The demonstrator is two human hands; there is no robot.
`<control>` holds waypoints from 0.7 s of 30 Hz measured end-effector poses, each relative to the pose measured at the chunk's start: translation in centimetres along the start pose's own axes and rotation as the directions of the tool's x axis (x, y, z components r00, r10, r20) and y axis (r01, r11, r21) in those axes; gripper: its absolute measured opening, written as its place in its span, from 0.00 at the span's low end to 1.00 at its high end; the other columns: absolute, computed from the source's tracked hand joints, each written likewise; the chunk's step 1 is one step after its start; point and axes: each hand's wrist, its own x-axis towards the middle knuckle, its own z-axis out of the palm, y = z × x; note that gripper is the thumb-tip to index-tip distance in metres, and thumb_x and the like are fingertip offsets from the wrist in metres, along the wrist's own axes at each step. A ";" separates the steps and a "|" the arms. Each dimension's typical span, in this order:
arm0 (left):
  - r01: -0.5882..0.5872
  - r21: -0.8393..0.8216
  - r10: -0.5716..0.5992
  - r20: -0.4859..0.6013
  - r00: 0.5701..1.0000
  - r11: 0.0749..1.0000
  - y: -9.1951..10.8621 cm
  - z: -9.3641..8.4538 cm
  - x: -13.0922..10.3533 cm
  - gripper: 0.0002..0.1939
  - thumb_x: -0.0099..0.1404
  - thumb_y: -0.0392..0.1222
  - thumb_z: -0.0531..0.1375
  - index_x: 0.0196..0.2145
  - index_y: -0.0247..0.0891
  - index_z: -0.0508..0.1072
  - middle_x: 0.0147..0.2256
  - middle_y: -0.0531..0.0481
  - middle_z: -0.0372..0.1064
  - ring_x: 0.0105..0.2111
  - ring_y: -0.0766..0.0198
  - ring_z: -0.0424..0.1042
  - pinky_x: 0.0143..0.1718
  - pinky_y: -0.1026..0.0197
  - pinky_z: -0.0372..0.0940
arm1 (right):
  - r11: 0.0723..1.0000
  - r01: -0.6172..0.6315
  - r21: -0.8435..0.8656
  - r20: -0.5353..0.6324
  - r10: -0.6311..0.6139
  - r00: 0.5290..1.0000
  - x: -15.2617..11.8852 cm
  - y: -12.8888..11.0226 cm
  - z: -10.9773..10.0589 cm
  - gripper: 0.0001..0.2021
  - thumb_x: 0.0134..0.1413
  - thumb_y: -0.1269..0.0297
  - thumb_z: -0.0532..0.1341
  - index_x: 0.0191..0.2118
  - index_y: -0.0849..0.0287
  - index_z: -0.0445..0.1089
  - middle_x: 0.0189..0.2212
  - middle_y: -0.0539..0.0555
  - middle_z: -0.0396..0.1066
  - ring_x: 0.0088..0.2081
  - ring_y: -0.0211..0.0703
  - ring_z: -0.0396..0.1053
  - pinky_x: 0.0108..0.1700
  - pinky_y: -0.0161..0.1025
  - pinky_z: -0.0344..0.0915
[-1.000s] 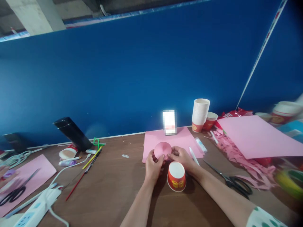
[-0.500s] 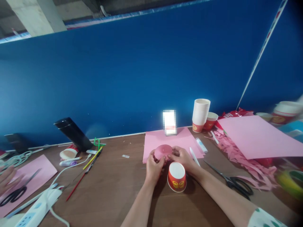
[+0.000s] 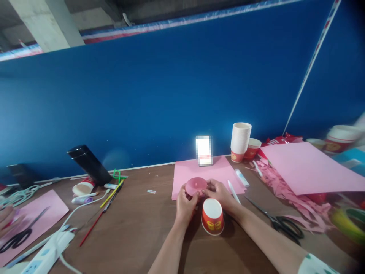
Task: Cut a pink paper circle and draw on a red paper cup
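Observation:
A round pink paper disc (image 3: 196, 185) is held up between my two hands, over the near edge of a stack of pink paper sheets (image 3: 182, 171). My left hand (image 3: 186, 201) pinches its left and lower rim. The fingers of my right hand (image 3: 218, 193) close on its right rim. Just in front of my hands, a red paper cup (image 3: 212, 219) with a yellow pattern stands upside down, its white base facing up. My right wrist passes close beside this cup.
Scissors (image 3: 278, 220), a white pen (image 3: 234, 191) and a glue stick (image 3: 242, 178) lie to the right. Beyond are stacked paper cups (image 3: 240, 140), pink scraps (image 3: 296, 198) and a large pink sheet (image 3: 310, 167). Leftward are a black bottle (image 3: 89, 164), a power strip (image 3: 49, 253) and another person's hand (image 3: 8, 220).
The view has shifted slightly, so the whole scene sits a little lower. Both hands still hold the pink disc, nearly unchanged, and the upside-down cup stays in place.

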 end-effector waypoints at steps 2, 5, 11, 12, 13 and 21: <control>-0.019 0.034 0.019 0.004 1.000 0.999 0.0 0.0 0.0 0.21 0.50 0.42 0.64 0.41 0.33 0.66 0.34 0.43 0.72 0.32 0.60 0.73 0.33 0.60 0.67 | 1.000 0.000 0.007 -0.001 0.000 1.000 0.0 -0.1 0.0 0.11 0.45 0.63 0.64 0.35 0.60 0.66 0.28 0.53 0.74 0.30 0.42 0.72 0.31 0.35 0.66; -0.041 0.058 0.040 0.013 0.999 0.997 0.1 -0.1 0.0 0.21 0.50 0.43 0.64 0.41 0.33 0.67 0.34 0.44 0.73 0.32 0.60 0.72 0.33 0.60 0.67 | 1.000 -0.007 0.021 -0.001 0.007 1.000 -0.1 -0.2 0.1 0.12 0.43 0.62 0.65 0.35 0.60 0.66 0.27 0.52 0.74 0.30 0.42 0.72 0.30 0.35 0.65; -0.040 0.056 0.040 0.000 0.999 0.998 0.4 0.0 -0.2 0.16 0.49 0.41 0.64 0.37 0.34 0.71 0.30 0.46 0.73 0.28 0.62 0.71 0.30 0.62 0.65 | 0.999 0.005 0.047 0.005 -0.005 1.000 -0.2 -0.5 0.2 0.11 0.42 0.63 0.64 0.33 0.60 0.65 0.25 0.50 0.72 0.28 0.41 0.71 0.30 0.36 0.65; -0.043 0.047 0.043 -0.002 0.999 0.998 0.3 0.0 -0.2 0.14 0.49 0.40 0.63 0.35 0.34 0.71 0.29 0.47 0.73 0.28 0.62 0.71 0.30 0.62 0.65 | 0.999 0.007 0.048 0.005 -0.008 1.000 -0.3 -0.7 0.2 0.10 0.42 0.64 0.64 0.32 0.60 0.66 0.25 0.50 0.72 0.28 0.41 0.71 0.30 0.35 0.65; -0.053 0.031 0.053 -0.012 0.999 0.998 0.2 0.0 -0.2 0.11 0.49 0.38 0.63 0.33 0.34 0.72 0.28 0.47 0.73 0.28 0.62 0.71 0.31 0.62 0.65 | 0.999 0.010 0.041 -0.002 -0.010 1.000 -0.3 -0.8 0.2 0.10 0.41 0.65 0.64 0.32 0.60 0.66 0.25 0.50 0.72 0.28 0.41 0.71 0.30 0.35 0.65; -0.131 -0.126 0.072 -0.391 0.918 0.983 -0.1 -1.4 0.6 0.09 0.50 0.32 0.58 0.31 0.37 0.73 0.43 0.44 0.71 0.42 0.60 0.71 0.41 0.60 0.65 | 0.999 -0.004 -0.047 -0.045 0.002 0.999 -0.6 -1.6 0.1 0.12 0.51 0.55 0.58 0.29 0.60 0.66 0.24 0.52 0.72 0.26 0.39 0.69 0.28 0.35 0.63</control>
